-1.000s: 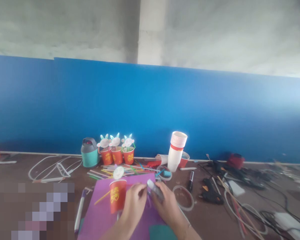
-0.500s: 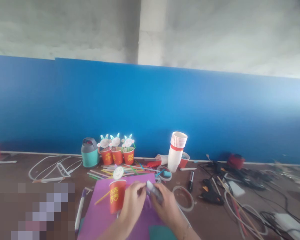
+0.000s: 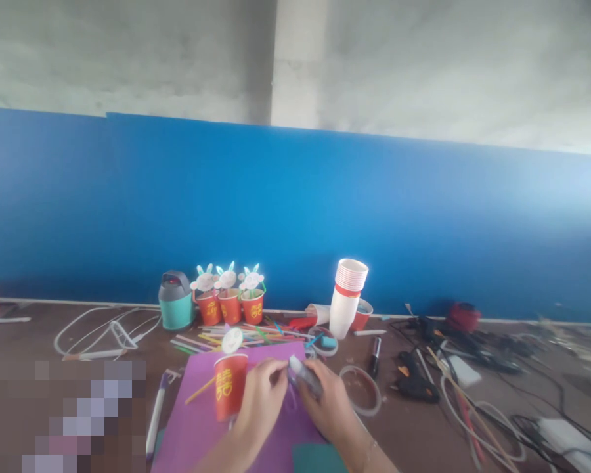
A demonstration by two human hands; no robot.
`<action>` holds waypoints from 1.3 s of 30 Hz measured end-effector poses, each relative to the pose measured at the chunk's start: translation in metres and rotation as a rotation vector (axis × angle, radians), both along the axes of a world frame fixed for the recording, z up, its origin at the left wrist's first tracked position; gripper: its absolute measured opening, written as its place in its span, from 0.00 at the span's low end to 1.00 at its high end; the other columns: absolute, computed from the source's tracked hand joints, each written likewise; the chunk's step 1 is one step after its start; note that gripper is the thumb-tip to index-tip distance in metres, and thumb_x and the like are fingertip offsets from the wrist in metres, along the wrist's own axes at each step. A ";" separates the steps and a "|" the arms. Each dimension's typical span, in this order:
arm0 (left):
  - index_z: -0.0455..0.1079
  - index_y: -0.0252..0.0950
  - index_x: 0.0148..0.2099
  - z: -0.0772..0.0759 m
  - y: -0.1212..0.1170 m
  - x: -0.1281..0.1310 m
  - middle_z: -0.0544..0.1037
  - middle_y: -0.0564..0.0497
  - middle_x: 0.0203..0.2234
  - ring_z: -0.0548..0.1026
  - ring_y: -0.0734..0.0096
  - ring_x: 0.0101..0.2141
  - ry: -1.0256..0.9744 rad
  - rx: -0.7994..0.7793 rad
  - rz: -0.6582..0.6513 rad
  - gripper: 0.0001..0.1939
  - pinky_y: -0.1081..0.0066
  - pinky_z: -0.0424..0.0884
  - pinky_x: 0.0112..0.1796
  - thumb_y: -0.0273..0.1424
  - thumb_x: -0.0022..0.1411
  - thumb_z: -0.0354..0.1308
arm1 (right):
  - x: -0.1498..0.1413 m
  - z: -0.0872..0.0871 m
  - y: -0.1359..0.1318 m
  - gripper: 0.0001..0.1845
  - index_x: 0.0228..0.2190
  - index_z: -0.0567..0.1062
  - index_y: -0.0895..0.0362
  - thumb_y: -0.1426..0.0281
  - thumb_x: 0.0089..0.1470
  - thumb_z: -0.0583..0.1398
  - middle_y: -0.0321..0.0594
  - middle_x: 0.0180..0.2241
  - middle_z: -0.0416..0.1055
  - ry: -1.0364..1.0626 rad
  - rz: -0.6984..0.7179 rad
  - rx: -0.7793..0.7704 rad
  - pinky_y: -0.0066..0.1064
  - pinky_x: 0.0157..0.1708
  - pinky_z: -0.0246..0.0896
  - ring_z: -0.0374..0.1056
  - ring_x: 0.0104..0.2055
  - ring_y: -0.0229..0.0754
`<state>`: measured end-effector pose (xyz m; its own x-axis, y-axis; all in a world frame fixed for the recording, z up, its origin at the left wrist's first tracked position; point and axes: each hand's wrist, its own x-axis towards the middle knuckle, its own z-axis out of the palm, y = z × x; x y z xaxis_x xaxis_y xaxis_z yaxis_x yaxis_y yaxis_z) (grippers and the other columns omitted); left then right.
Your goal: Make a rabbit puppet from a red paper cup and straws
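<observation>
Low in the middle, both hands meet over a purple sheet (image 3: 197, 427). My right hand (image 3: 329, 404) is wrapped round a grey tube-like tool (image 3: 303, 374) that points up and left. My left hand (image 3: 263, 401) pinches its fingers at the tool's tip; what they hold is too small to see. Just left of my left hand stands a red paper cup (image 3: 230, 384) with a yellow stick through it and a white paper disc (image 3: 232, 339) above it.
Three finished red cups with paper flowers (image 3: 229, 295), a teal container (image 3: 176, 302), loose coloured straws (image 3: 236, 334), a stack of paper cups (image 3: 347, 299), tape rings (image 3: 359, 389), a black glue gun (image 3: 414, 381) and tangled cables (image 3: 482, 394) lie along the blue wall. A blurred patch covers the lower left.
Almost nothing: the hands have shifted slightly left with the tool, still together over the purple sheet.
</observation>
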<state>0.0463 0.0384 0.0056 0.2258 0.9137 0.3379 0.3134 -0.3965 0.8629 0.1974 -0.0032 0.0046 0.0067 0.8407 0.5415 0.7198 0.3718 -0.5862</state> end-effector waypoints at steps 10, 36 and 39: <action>0.75 0.37 0.36 0.003 -0.002 0.000 0.80 0.48 0.30 0.77 0.66 0.32 -0.003 -0.014 0.006 0.11 0.72 0.71 0.34 0.28 0.56 0.52 | 0.003 -0.002 0.000 0.08 0.37 0.70 0.54 0.72 0.53 0.55 0.39 0.33 0.74 -0.028 0.036 0.023 0.27 0.34 0.65 0.72 0.34 0.40; 0.75 0.37 0.34 0.006 -0.002 -0.002 0.80 0.48 0.29 0.77 0.65 0.31 0.054 0.042 -0.004 0.11 0.70 0.72 0.34 0.27 0.56 0.51 | 0.002 -0.002 0.000 0.10 0.38 0.70 0.54 0.73 0.52 0.55 0.40 0.33 0.75 -0.059 0.024 0.053 0.28 0.35 0.66 0.72 0.35 0.41; 0.75 0.37 0.35 0.001 -0.001 -0.002 0.80 0.47 0.31 0.77 0.63 0.33 0.041 0.024 -0.021 0.11 0.69 0.72 0.36 0.29 0.57 0.51 | 0.007 -0.003 0.004 0.09 0.38 0.71 0.55 0.70 0.54 0.55 0.42 0.34 0.75 -0.013 -0.070 0.083 0.29 0.35 0.67 0.73 0.35 0.43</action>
<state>0.0448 0.0374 0.0065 0.2587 0.9005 0.3496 0.3396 -0.4236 0.8398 0.2046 0.0004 0.0013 0.0563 0.7907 0.6096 0.7531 0.3673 -0.5459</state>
